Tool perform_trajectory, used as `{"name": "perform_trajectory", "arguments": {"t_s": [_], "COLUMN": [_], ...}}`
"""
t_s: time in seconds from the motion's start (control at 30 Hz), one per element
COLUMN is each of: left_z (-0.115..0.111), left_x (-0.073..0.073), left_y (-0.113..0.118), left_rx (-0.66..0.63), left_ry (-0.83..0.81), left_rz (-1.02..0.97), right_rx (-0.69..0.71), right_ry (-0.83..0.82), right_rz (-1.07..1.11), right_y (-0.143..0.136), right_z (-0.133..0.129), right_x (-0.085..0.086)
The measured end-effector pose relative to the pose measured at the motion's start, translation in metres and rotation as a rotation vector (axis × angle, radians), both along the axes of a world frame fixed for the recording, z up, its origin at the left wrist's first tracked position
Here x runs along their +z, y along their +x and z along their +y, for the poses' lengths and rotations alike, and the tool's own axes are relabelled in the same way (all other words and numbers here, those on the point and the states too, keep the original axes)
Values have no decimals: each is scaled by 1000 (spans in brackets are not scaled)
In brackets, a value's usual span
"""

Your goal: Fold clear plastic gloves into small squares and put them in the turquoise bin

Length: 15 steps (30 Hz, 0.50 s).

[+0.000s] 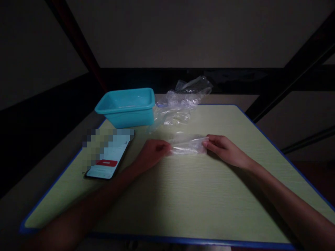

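A clear plastic bag [187, 144] is stretched flat between my two hands, just over the middle of the table. My left hand [156, 150] pinches its left end. At the opposite end, my right hand [222, 148] grips the plastic between thumb and fingers. Beyond it lies a loose heap of crumpled clear plastic bags [187, 96] at the table's far edge, touching or very near a turquoise basin [128, 116]. What is inside the basin, if anything, I cannot make out.
A phone [115, 150] with a lit, partly blurred screen lies left of my left hand. The pale table [183, 202] has a blue edge strip. Dark slanted bars [295, 66] stand behind on both sides, in dim light.
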State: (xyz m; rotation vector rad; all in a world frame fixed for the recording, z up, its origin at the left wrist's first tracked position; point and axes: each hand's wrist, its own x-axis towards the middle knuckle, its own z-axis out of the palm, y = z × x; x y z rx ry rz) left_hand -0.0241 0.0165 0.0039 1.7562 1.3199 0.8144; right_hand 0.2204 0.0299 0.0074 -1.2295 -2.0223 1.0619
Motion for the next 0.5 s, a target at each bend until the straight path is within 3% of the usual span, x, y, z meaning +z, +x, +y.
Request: {"name": "perform_trajectory", "arguments": {"t_s": [0.13, 0.5], "left_z": [5, 12], "left_x": [4, -1], "left_y": [4, 5], "left_rx": [49, 175], "left_ry": [-61, -197], "left_rz": [-39, -146], "right_rx": [-62, -274], "right_ry": [-52, 73], "right_rz": [35, -25], "right_y": [-5, -17], "right_z": [7, 9], "right_x": [-4, -13]}}
